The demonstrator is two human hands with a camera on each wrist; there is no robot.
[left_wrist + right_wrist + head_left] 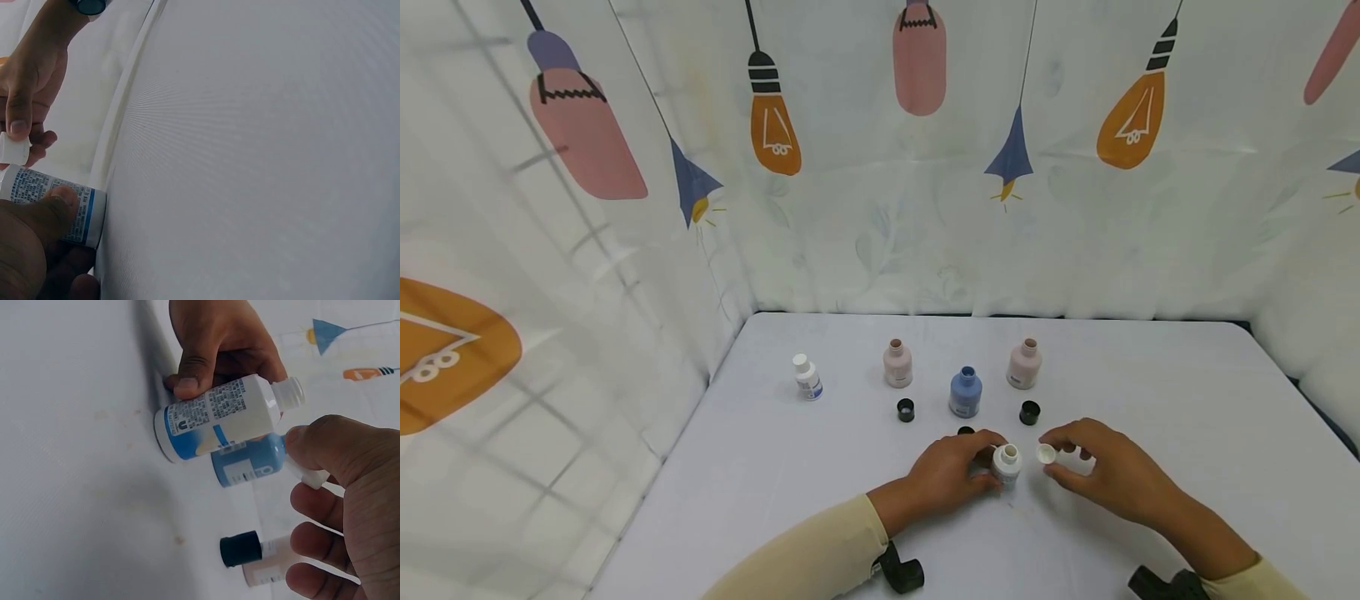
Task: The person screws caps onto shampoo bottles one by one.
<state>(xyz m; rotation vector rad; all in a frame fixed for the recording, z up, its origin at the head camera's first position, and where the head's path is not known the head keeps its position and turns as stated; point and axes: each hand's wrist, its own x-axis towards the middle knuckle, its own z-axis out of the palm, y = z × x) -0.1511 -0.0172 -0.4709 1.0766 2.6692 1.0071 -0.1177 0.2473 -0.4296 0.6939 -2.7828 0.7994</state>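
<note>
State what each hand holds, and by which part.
Left hand: the uncapped white bottle, gripped round its body. Right hand: a white cap, pinched by its sides.

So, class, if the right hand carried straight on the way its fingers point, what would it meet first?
Probably the open white bottle in the left hand: the right hand, pinching a white cap, points roughly at that bottle, though exact depth is hard to judge.
</note>
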